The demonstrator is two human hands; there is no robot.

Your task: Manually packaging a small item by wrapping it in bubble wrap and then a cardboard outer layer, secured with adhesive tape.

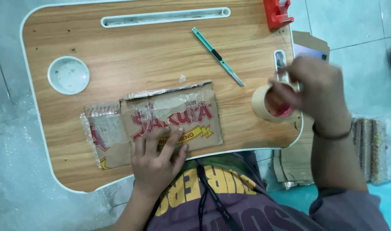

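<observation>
Left hand lies flat, fingers spread and released, pinning the flat brown cardboard packet with red and yellow print at 6 o'clock on the wooden tabletop. Right hand grasps the beige roll of tape at 3 o'clock, well apart from the packet, whose long axis runs 9 to 3. Motion blur hides the fingertips and any tape end.

Pretty bright, even light from overhead with only soft shadows on the bench, right hand is motion-blurred, slight glare off the clear tape on the cardboard packet, edges bow a bit.
</observation>
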